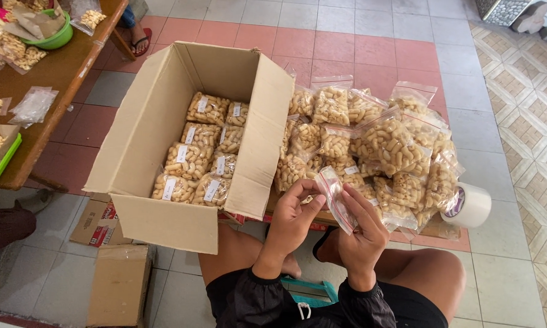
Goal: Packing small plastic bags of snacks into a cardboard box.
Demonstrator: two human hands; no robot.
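Note:
My left hand (293, 220) and my right hand (362, 229) are raised together over my knees, both gripping one small clear zip bag (335, 198) with a red seal strip. The bag looks nearly flat; a few pale snack pieces show at its left side. Just beyond my hands lies a heap of filled snack bags (377, 143), clear pouches of beige puffed snacks. To the left stands an open cardboard box (158, 118) with several labelled snack bags (202, 153) packed in rows inside.
A roll of clear tape (470, 205) lies right of the heap. At left is a brown wooden table (55, 79) with a green bowl (58, 37), loose snacks and empty bags. Flat cartons (120, 282) lie on the tiled floor. Someone's sandalled foot (141, 41) shows at the top.

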